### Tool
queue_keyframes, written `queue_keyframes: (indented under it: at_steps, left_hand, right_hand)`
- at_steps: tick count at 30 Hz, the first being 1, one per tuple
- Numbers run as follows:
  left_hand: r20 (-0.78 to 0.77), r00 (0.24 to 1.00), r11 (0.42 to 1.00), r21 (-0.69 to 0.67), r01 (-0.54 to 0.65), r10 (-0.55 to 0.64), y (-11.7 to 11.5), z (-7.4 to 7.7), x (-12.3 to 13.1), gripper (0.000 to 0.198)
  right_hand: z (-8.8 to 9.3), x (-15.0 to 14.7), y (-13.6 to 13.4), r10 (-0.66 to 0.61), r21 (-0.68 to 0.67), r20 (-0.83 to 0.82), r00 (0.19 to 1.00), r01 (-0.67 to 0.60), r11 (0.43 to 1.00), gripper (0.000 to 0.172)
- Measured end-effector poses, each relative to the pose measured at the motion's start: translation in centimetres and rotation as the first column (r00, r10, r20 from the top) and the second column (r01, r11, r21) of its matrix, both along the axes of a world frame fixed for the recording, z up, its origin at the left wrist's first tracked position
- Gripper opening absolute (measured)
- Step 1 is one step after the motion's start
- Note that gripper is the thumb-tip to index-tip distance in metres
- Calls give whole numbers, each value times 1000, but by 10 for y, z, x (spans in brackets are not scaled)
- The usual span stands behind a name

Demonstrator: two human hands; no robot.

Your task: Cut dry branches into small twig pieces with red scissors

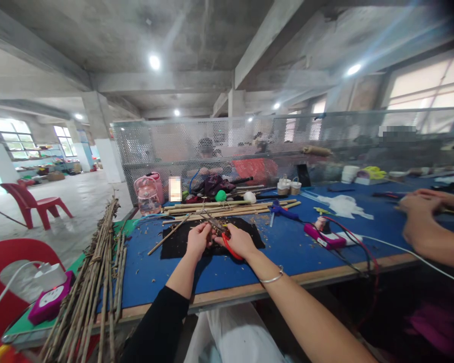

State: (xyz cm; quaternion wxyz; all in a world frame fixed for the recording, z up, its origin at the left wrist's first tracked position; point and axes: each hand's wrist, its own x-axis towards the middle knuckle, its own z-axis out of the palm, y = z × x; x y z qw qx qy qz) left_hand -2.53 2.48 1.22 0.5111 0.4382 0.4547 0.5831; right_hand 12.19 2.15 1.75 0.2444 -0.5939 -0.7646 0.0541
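My left hand [199, 239] is closed in a pinch at a thin twig [211, 218], its far end sticking out past the fingers. Close beside it, my right hand [239, 240] is wrapped round red-handled shears [231, 249], whose blades are mostly hidden among the fingers and twigs. Both hands are over a black cloth [174, 244] on the blue tabletop [144, 275]. Just beyond them lie several long pale sticks [191, 208]. A single thinner stick [167, 236] slants across the cloth's left edge.
A big bundle of sticks [94, 277] leans at the left, near a purple power strip [53, 298]. A blue glue gun [285, 210] and another purple power strip [325, 237] with cables are to the right. Another person's hands [423, 206] work at the far right. Mesh panels [166, 146] border the back.
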Motion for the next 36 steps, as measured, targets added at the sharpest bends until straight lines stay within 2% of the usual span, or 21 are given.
queue_keyframes:
  at_steps: [5,12,15,23,36]
  left_hand:
    - [11,997,997,8,80,-80,4,-6,2,25]
    - [21,984,984,31,173,-174,0,-6,6,21]
    - [14,983,982,33,185,-186,0,-5,6,22]
    - [-41,995,992,83,95,-92,0,-5,4,26]
    - [-107,994,994,111,-1,13,7,-11,-1,36]
  right_hand:
    - [-2,1,0,73,49,-59,996,-70,996,47]
    - [-7,2,5,61,167,1,998,-60,984,50]
    - [-9,3,5,73,154,-11,997,-70,986,49]
    - [-3,0,1,-48,3,48,998,48,999,49]
    - [-7,2,5,-58,-45,32,998,60,997,53]
